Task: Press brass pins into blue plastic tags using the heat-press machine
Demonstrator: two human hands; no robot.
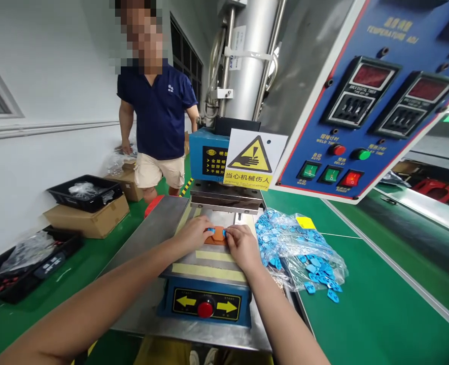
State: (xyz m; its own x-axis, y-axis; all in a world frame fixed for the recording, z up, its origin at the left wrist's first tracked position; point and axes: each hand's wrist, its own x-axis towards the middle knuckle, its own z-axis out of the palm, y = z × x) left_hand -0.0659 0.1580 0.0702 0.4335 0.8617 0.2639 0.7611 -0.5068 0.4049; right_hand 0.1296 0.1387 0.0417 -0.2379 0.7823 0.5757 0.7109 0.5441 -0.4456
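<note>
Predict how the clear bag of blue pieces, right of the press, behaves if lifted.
Likely floppy: the bag looks like thin, wrinkled film. Its load would probably shift, since the blue pieces lie loose in a heap. Some may spill; a few sit at its near edge.

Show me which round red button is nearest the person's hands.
The round red button between the two yellow arrows is nearest the left hand and right hand; the other red one sits higher up, on the tilted control panel.
</note>
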